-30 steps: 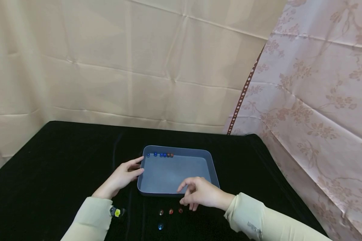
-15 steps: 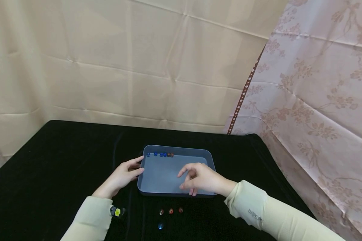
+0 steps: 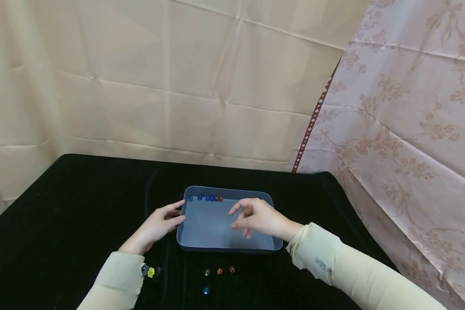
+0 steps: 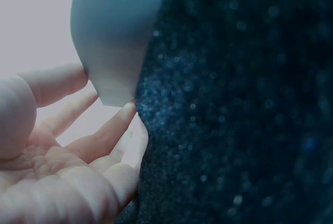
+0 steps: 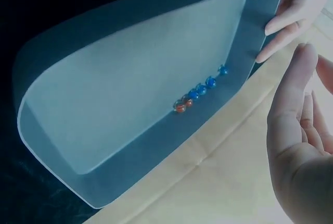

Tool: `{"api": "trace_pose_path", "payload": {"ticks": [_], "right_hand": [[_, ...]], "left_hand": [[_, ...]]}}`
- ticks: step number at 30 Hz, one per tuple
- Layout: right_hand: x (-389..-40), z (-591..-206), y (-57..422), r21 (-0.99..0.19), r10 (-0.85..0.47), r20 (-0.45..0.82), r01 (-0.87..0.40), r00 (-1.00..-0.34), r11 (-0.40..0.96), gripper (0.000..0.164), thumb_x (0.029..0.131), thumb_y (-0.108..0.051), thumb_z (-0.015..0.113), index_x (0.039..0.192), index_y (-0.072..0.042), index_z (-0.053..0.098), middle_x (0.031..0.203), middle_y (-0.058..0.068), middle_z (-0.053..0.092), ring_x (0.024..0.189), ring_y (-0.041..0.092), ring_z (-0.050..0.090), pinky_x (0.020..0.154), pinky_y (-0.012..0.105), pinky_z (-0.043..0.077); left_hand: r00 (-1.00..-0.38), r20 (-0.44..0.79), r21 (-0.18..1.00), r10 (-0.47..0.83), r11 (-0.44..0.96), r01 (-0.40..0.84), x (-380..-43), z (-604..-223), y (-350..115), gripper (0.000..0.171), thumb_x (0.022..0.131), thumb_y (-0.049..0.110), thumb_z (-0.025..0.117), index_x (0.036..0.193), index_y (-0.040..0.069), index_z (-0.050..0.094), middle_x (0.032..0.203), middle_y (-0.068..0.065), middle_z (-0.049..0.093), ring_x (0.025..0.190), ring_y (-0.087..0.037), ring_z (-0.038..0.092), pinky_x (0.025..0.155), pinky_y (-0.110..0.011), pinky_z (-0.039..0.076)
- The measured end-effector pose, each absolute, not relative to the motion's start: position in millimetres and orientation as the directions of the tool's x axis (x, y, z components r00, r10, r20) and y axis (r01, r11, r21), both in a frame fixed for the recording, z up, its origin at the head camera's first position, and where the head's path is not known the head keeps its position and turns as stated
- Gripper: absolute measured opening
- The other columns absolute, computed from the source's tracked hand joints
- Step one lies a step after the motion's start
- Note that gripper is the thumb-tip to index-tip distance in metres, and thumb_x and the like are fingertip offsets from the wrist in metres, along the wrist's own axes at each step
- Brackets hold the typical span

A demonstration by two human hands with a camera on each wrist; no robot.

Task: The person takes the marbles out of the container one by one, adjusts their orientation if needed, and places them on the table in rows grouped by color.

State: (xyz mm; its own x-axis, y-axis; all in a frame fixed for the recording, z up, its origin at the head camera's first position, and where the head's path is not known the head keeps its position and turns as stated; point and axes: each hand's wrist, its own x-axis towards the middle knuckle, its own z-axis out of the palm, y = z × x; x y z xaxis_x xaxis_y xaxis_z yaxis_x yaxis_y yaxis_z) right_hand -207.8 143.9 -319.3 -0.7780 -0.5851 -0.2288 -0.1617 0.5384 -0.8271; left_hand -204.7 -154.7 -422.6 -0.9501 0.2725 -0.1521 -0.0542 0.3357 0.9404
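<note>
A blue-grey rectangular tray (image 3: 207, 228) lies on black cloth. Along its far wall several blue marbles (image 3: 199, 197) and two reddish-brown marbles (image 3: 221, 199) form a row from the left corner. My left hand (image 3: 156, 226) rests its fingertips against the outside of the tray's left wall (image 4: 117, 78). Over the tray's right half hovers my right hand (image 3: 257, 217), thumb and index finger apart, no marble visible between them. In the right wrist view its fingers (image 5: 291, 94) are loosely bent beside the tray, and the left hand shows at the far end.
In front of the tray, three reddish marbles (image 3: 219, 271) sit in a row on the cloth, with one clear blue marble (image 3: 206, 290) nearer to me. A cream curtain (image 3: 178, 86) hangs behind the table, and a pink floral curtain (image 3: 410, 107) hangs at the right.
My right hand has moved from the tray's near edge, beside the loose marbles, forward over the tray. The left hand, the tray and the marbles stay where they were.
</note>
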Motion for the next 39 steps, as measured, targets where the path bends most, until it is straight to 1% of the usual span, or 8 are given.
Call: {"api": "trace_pose_path", "payload": {"ticks": [3,6,11,18,25,32,35,39], "right_hand": [[-210.9,-319.2,142.9,-0.836,-0.568,-0.218,-0.149,-0.794,0.528,0.030,0.091,-0.013,0.069,0.118,-0.002,0.062,0.088,0.017,0.071,0.065,0.014,0.065,0.064,0.036,0.062],[-214.0,-320.5,142.6,-0.849,-0.561,-0.197,-0.146,-0.804,0.507,0.030,0.091,-0.012,0.068,0.119,-0.001,0.061,0.092,0.023,0.071,0.067,0.015,0.066,0.066,0.040,0.063],[-220.8,-324.1,142.3,-0.869,-0.566,-0.156,-0.159,-0.810,0.468,0.031,0.092,-0.013,0.067,0.120,0.001,0.060,0.091,0.019,0.071,0.068,0.018,0.067,0.069,0.046,0.062],[-230.2,-328.9,141.9,-0.877,-0.537,-0.141,-0.147,-0.831,0.457,0.031,0.092,-0.012,0.066,0.119,0.002,0.060,0.092,0.016,0.071,0.069,0.017,0.067,0.069,0.043,0.063],[-237.5,-334.5,141.5,-0.892,-0.502,-0.144,-0.108,-0.853,0.439,0.032,0.092,-0.010,0.066,0.120,0.003,0.060,0.098,0.022,0.071,0.070,0.017,0.068,0.068,0.035,0.063],[-243.5,-337.8,139.3,-0.906,-0.466,-0.147,-0.070,-0.873,0.417,0.034,0.092,-0.010,0.066,0.122,0.005,0.059,0.092,0.014,0.071,0.069,0.016,0.069,0.068,0.034,0.063],[-247.0,-341.0,139.4,-0.912,-0.452,-0.145,-0.059,-0.880,0.407,0.035,0.092,-0.010,0.067,0.122,0.005,0.059,0.087,0.009,0.071,0.068,0.015,0.069,0.069,0.039,0.063],[-252.5,-346.3,139.9,-0.916,-0.432,-0.145,-0.044,-0.890,0.398,0.036,0.092,-0.011,0.068,0.123,0.006,0.059,0.087,0.007,0.071,0.066,0.014,0.069,0.073,0.045,0.063]], "left_hand": [[-0.952,-0.149,0.939,0.268,0.340,-0.051,-204.9,-422.4,-154.7,0.057,0.103,0.022,0.052,0.154,0.007,0.032,0.144,-0.032,0.044,0.128,-0.043,0.053,0.098,-0.048,0.055],[-0.953,-0.147,0.938,0.265,0.344,-0.049,-204.8,-421.8,-154.4,0.057,0.103,0.022,0.052,0.154,0.007,0.033,0.144,-0.032,0.044,0.128,-0.043,0.053,0.098,-0.048,0.055],[-0.952,-0.152,0.939,0.264,0.338,-0.056,-204.5,-421.3,-154.2,0.057,0.103,0.022,0.052,0.154,0.007,0.033,0.144,-0.031,0.044,0.127,-0.042,0.054,0.099,-0.048,0.055],[-0.951,-0.158,0.941,0.265,0.333,-0.063,-204.6,-421.5,-154.0,0.058,0.102,0.021,0.052,0.154,0.008,0.032,0.144,-0.032,0.044,0.127,-0.042,0.054,0.099,-0.048,0.055],[-0.952,-0.153,0.941,0.267,0.332,-0.058,-204.1,-421.9,-154.2,0.057,0.103,0.022,0.052,0.154,0.007,0.033,0.143,-0.031,0.045,0.126,-0.041,0.055,0.098,-0.049,0.055],[-0.954,-0.145,0.942,0.262,0.333,-0.052,-202.9,-421.7,-153.8,0.056,0.103,0.022,0.052,0.154,0.007,0.034,0.143,-0.031,0.046,0.126,-0.041,0.055,0.099,-0.048,0.055],[-0.955,-0.145,0.942,0.259,0.333,-0.052,-202.0,-421.8,-153.4,0.055,0.103,0.021,0.052,0.153,0.007,0.035,0.143,-0.030,0.046,0.126,-0.041,0.055,0.099,-0.048,0.054],[-0.955,-0.144,0.942,0.258,0.330,-0.053,-201.6,-421.6,-153.1,0.055,0.103,0.020,0.052,0.153,0.007,0.035,0.143,-0.030,0.047,0.126,-0.041,0.055,0.100,-0.048,0.054]]}}
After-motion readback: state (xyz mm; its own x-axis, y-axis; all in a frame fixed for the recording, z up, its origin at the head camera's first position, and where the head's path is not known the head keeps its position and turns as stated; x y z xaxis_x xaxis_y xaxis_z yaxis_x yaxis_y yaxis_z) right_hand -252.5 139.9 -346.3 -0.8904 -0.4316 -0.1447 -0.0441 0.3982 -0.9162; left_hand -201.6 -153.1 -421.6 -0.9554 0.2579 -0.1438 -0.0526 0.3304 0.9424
